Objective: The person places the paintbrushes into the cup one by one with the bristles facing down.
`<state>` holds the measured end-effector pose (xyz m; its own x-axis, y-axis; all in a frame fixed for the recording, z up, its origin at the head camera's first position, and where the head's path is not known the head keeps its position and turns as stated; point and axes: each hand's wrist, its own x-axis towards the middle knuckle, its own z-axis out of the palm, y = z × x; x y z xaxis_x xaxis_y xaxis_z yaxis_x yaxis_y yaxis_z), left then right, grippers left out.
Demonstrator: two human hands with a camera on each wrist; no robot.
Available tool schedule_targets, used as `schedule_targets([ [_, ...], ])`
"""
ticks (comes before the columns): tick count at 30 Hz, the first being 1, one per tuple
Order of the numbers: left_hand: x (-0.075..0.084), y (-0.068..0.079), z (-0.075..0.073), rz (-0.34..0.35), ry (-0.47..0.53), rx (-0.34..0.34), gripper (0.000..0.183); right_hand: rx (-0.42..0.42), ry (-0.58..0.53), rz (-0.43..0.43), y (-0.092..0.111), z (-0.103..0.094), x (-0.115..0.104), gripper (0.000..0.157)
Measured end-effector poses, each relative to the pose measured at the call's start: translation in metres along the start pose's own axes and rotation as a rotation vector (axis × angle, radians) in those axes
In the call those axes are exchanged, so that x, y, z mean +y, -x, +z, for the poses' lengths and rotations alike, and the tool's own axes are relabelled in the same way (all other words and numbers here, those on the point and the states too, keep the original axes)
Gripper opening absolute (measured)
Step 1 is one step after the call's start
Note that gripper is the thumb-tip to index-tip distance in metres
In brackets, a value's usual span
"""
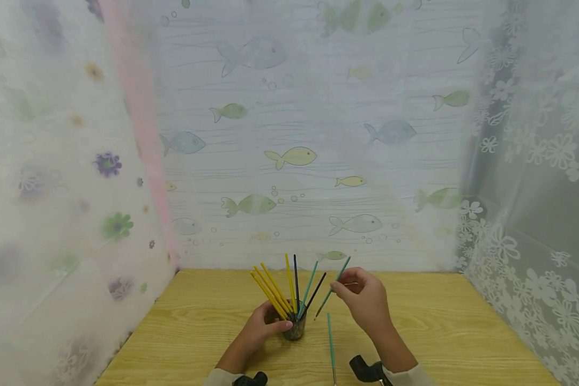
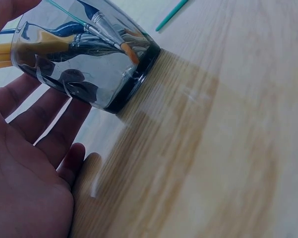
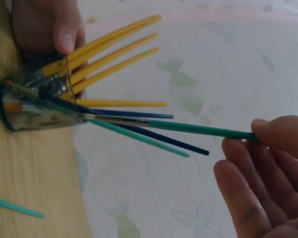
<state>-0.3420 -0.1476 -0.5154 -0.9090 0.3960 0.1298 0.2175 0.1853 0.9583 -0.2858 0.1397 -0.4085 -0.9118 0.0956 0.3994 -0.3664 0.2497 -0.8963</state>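
Several paintbrushes stand in a clear glass (image 1: 296, 331), leaning outward; some have yellow handles (image 1: 289, 279), others dark blue or green ones. My left hand (image 1: 260, 327) grips the glass from its left side, thumb in front and fingers behind. Between thumb and fingertips, my right hand (image 1: 366, 297) pinches a green-handled paintbrush (image 3: 193, 129) near its handle end. That brush slants bristles-down to the right of the glass, above the table. In the left wrist view, bristles and metal ferrules (image 2: 104, 27) show through the glass wall.
Another green paintbrush (image 1: 331, 340) lies on the wood-grain table (image 1: 439, 327), between the forearms. Behind the table hangs a fish-patterned curtain (image 1: 294, 214). Flowered sheets flank it on the left (image 1: 67, 214) and right (image 1: 535, 214).
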Motion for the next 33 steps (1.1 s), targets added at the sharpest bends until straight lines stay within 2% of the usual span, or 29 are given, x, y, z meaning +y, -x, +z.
schedule_targets([
  [7,0.002,0.002,0.000,-0.003,0.007,-0.005,0.057,0.009,-0.030,-0.032,0.006,0.013,-0.002,0.021],
  [15,0.001,0.001,0.001,0.003,0.004,0.005,0.057,-0.023,-0.023,-0.028,0.009,0.028,0.009,0.015],
  [21,0.001,0.000,0.001,0.006,0.001,0.003,0.056,-0.040,0.026,-0.042,0.011,0.035,0.014,0.016],
  [33,0.003,0.002,0.000,0.006,0.000,-0.006,0.056,-0.096,0.075,-0.007,0.015,0.048,0.026,0.016],
])
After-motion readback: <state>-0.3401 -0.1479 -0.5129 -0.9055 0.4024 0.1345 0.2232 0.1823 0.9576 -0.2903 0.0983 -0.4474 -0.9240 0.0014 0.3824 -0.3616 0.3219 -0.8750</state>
